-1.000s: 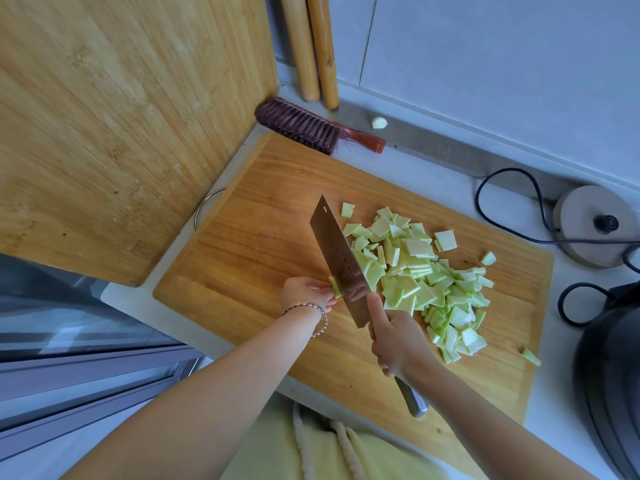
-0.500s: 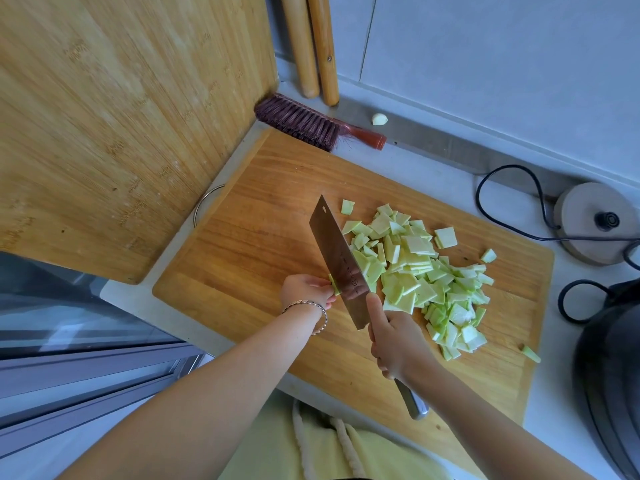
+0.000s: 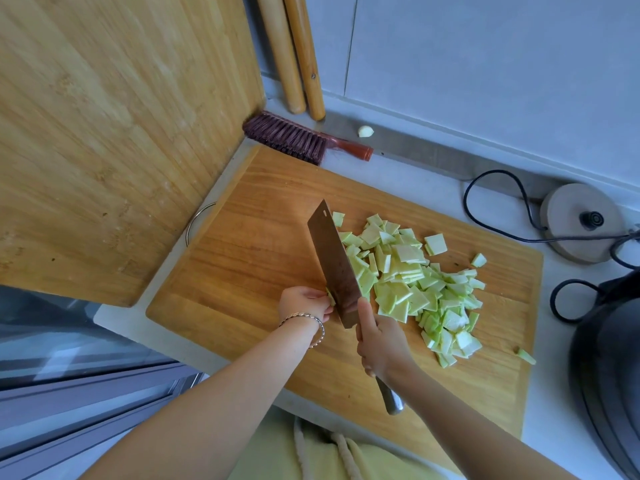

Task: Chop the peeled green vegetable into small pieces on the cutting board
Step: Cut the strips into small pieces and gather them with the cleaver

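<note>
The big wooden cutting board (image 3: 242, 271) lies flat on a smooth counter. A heavy chop could make it skid. Across its right half spreads the pile of chopped green pieces (image 3: 415, 282), loose and wide. A careless sideways sweep of the blade would send the near ones over the edge.

The cleaver (image 3: 332, 258) stands edge-down on the board at the pile's left flank, its blade running from near to far. The right hand (image 3: 381, 341) is wrapped round the handle, one finger laid up along the side of the blade.

Now the tight spot: just left of the blade, the left hand (image 3: 303, 301) pinches the last green stub (image 3: 330, 296). The fingertips are against the steel or a hair off it, I cannot tell which. With so little left to hold, the next stroke could nick a fingertip, or the stub could roll and squirt free.

One stray piece (image 3: 526, 356) sits at the board's right edge, and any jolt could drop it onto the counter.
</note>
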`<action>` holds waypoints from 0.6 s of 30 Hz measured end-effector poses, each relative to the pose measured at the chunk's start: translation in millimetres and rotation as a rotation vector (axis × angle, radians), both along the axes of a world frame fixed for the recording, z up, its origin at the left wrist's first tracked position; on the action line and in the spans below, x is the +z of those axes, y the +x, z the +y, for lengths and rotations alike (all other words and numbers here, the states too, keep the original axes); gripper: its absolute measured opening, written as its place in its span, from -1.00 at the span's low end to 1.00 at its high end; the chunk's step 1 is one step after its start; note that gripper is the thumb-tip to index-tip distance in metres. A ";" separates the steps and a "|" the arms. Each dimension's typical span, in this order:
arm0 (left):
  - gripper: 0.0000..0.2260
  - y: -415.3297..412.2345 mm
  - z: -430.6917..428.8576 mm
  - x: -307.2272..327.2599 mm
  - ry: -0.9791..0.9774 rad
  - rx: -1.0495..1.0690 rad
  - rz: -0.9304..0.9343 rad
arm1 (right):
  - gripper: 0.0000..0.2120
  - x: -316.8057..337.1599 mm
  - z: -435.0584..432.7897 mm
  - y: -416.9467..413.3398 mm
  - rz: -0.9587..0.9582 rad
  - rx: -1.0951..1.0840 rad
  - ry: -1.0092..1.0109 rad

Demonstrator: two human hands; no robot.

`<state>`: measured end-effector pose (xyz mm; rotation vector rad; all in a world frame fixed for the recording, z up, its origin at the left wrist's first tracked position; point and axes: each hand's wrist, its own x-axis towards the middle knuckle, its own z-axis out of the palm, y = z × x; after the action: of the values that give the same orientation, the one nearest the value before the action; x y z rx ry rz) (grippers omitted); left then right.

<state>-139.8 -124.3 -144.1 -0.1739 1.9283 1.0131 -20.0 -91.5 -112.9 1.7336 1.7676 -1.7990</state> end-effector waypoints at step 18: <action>-0.60 8.2 36.2 101.7 0.619 -1.456 1.248 | -0.49 75.1 71.6 79.7 -0.415 0.533 0.475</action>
<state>-131.5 -88.1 -42.4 2.2867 1.7558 0.5280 59.7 -19.9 -37.8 1.4076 2.2742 -0.7940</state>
